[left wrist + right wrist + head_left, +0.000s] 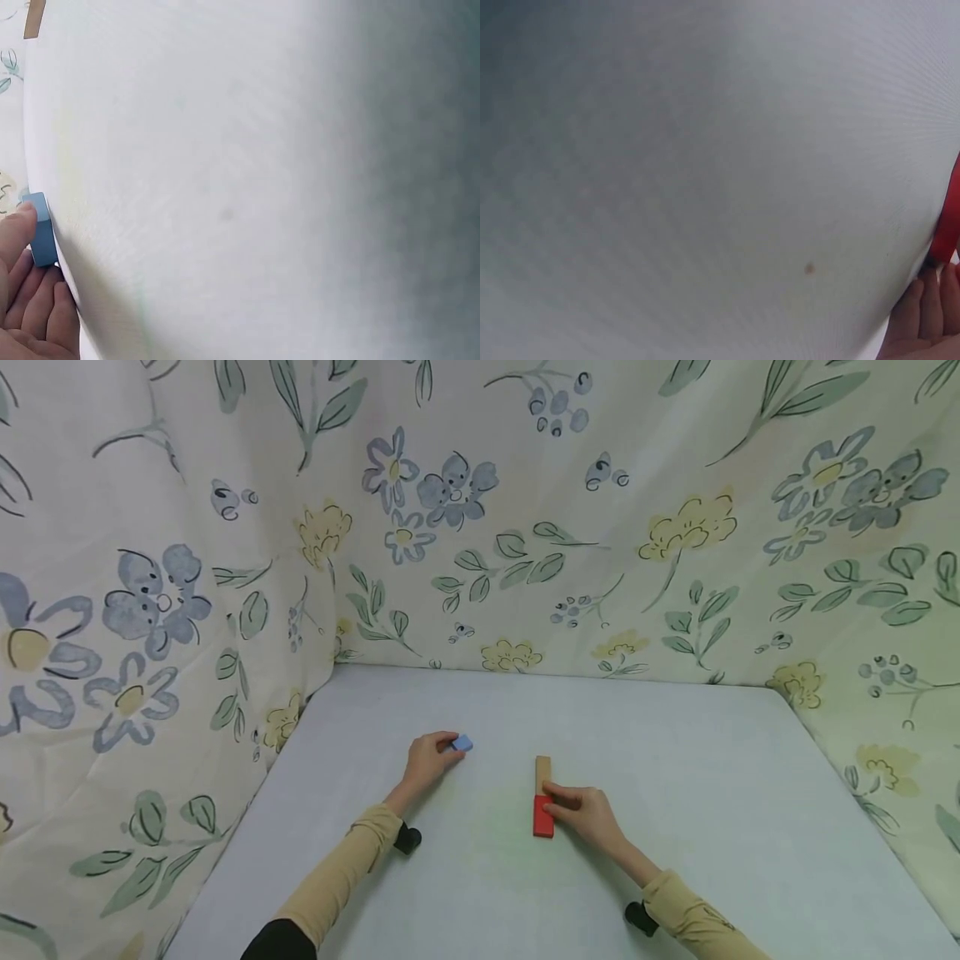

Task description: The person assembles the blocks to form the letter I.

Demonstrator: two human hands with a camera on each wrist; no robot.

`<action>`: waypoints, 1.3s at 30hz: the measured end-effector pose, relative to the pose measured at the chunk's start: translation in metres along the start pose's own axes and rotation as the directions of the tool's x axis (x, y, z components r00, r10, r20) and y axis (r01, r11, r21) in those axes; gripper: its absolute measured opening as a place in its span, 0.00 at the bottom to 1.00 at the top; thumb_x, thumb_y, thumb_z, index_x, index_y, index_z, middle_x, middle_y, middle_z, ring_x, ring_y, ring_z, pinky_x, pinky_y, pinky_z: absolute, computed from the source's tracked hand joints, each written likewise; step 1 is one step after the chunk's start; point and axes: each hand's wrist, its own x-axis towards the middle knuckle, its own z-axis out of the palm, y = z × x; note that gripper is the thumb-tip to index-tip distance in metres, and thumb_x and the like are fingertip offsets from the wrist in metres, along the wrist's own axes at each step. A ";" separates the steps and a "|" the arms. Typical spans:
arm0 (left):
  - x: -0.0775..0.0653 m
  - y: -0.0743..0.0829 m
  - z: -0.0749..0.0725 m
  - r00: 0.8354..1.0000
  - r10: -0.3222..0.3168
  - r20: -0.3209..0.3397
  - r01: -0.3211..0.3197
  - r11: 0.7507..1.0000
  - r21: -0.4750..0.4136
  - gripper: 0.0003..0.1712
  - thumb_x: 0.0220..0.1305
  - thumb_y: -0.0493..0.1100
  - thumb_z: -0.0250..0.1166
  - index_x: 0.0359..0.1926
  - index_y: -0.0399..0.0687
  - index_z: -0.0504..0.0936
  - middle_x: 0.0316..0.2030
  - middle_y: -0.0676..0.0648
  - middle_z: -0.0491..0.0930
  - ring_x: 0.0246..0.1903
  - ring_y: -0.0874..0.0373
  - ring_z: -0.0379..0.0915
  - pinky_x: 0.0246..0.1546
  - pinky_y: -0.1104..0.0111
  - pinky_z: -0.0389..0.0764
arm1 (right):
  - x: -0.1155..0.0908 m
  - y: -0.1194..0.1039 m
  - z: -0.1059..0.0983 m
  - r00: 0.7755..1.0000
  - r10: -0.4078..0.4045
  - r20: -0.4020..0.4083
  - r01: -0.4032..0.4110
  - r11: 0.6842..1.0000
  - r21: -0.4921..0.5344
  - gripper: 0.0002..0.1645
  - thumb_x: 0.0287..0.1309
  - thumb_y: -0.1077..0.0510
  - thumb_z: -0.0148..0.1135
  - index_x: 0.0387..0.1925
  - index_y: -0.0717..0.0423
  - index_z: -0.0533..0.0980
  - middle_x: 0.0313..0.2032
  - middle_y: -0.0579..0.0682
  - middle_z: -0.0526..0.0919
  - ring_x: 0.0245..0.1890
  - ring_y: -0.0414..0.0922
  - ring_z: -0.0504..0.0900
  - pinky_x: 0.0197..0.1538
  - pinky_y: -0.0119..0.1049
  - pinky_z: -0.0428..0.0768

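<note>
Currently L hand (429,762) pinches blue blk (462,743), R hand (591,816) red blk (542,827), open room btwn, tbl edge (630,682) well off.

I see a blue block (462,742), a red block (543,827), a tan block (543,769). My sleeves (352,856) are beige, the surface (720,777) is white, the cloth (525,485) cream with blue and yellow flowers (456,502), green leaves (514,575).

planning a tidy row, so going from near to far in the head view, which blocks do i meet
Red block → plain wooden block → blue block, which the left hand pinches.
</note>
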 end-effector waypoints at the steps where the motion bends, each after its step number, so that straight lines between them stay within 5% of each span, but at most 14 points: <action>1: 0.000 0.000 0.000 1.000 0.002 -0.002 -0.002 1.000 0.010 0.21 0.51 0.38 0.72 0.47 0.37 0.83 0.46 0.39 0.83 0.48 0.48 0.80 0.50 0.59 0.81 | 0.000 0.000 0.000 1.000 -0.004 -0.002 0.004 1.000 0.000 0.24 0.49 0.57 0.71 0.51 0.56 0.80 0.49 0.52 0.84 0.53 0.49 0.81 0.52 0.40 0.81; 15: 0.004 0.003 -0.011 0.996 -0.042 0.075 0.042 0.999 0.006 0.17 0.53 0.36 0.71 0.46 0.41 0.85 0.47 0.40 0.84 0.47 0.50 0.81 0.49 0.62 0.82 | 0.000 -0.003 0.000 1.000 0.030 -0.006 -0.030 0.999 -0.028 0.24 0.49 0.58 0.71 0.51 0.56 0.80 0.49 0.51 0.84 0.54 0.48 0.80 0.53 0.42 0.80; 39: 0.003 0.001 -0.011 0.996 0.001 0.091 -0.001 1.000 -0.003 0.16 0.56 0.32 0.67 0.48 0.37 0.83 0.49 0.37 0.82 0.51 0.47 0.79 0.51 0.60 0.81 | -0.001 -0.003 0.000 1.000 0.005 -0.003 -0.005 1.000 -0.021 0.24 0.50 0.58 0.71 0.51 0.57 0.80 0.49 0.52 0.84 0.53 0.49 0.81 0.52 0.42 0.81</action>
